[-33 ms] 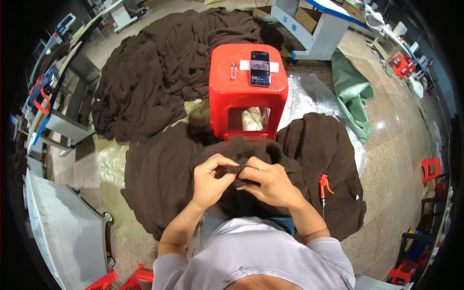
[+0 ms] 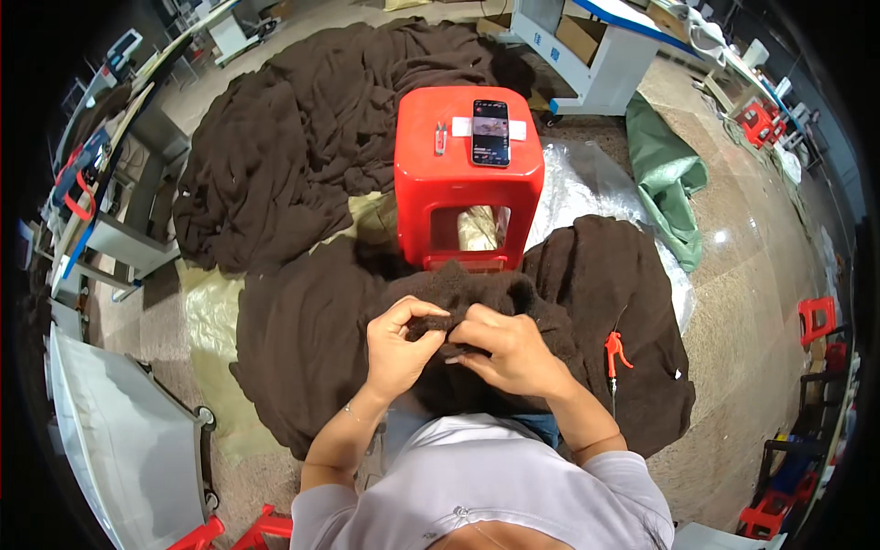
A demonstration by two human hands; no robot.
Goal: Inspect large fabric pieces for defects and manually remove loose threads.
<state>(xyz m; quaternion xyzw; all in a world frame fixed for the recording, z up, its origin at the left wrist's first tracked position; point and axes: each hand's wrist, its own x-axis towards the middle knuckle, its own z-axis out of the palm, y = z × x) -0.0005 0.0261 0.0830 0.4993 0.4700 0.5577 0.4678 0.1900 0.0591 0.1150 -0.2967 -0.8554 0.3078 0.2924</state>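
Dark brown fleecy fabric (image 2: 312,330) lies heaped across my lap and around me. Between thumb and fingers, my left hand (image 2: 401,344) pinches a fold of it. Close beside, my right hand (image 2: 504,344) has its fingers closed at the same fold; whether it also holds some small thing is hidden. Just ahead stands a red plastic stool (image 2: 426,202). On its top are a phone (image 2: 490,137) with a lit screen, a white piece (image 2: 519,130) under it, and small thread snips (image 2: 441,139).
A red air blow gun (image 2: 617,356) rests on the fabric to my right. Behind the stool spreads a larger brown fabric pile (image 2: 275,147). Green sheeting (image 2: 665,174) and clear plastic (image 2: 577,183) lie at the right. A white wheeled cart (image 2: 128,422) stands at the left.
My right hand has shifted slightly, its fingers turning at the fold. My left hand keeps its pinch almost in place. The view has moved a little.
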